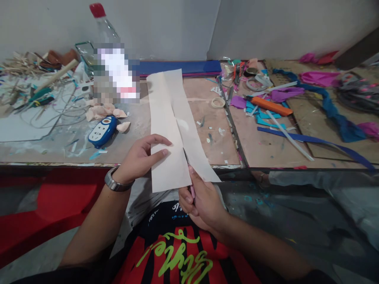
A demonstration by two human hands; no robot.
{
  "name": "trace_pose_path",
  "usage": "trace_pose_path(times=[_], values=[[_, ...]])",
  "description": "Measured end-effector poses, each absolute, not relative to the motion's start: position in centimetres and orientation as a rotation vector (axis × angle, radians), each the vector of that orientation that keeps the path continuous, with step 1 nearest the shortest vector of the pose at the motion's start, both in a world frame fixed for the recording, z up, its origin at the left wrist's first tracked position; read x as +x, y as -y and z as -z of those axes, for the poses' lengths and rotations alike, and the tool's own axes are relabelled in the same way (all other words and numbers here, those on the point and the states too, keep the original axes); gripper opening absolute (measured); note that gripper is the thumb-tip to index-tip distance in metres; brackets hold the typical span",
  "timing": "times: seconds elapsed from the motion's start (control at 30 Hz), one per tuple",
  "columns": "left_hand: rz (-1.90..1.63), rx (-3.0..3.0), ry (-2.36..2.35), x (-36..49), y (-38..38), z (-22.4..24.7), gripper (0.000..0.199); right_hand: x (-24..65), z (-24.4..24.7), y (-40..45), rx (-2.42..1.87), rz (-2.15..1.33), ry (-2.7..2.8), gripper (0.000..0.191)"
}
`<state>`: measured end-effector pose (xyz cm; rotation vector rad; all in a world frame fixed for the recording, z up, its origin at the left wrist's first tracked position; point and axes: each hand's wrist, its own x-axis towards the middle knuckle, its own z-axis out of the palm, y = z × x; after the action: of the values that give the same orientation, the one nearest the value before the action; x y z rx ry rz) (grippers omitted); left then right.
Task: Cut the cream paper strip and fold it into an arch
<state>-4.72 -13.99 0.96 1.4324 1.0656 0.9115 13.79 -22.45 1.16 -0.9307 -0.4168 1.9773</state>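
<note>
A long cream sheet of paper lies lengthwise over the table's front edge, its near end hanging over my lap. A slit runs up from its near edge, and a raised crease continues toward the far end. My left hand rests on the paper's left part, thumb and index finger apart. My right hand is closed around scissors at the slit. Their pinkish handle is mostly hidden by my fingers, and the dark blades sit between the two paper edges.
A blue-and-white power strip and a red-capped bottle stand left of the paper. Beyond it lies a dark blue flat stack. To the right are a tape roll, an orange cutter and coloured scraps. A red chair is at left.
</note>
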Motion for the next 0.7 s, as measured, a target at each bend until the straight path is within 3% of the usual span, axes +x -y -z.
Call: trace_pose_path(times=[0.7], values=[[-0.805, 1.494, -0.977, -4.97, 14.42, -1.45, 0.024, 13.47, -1.25, 22.21, -0.987, -1.910, 0.381, 0.056]])
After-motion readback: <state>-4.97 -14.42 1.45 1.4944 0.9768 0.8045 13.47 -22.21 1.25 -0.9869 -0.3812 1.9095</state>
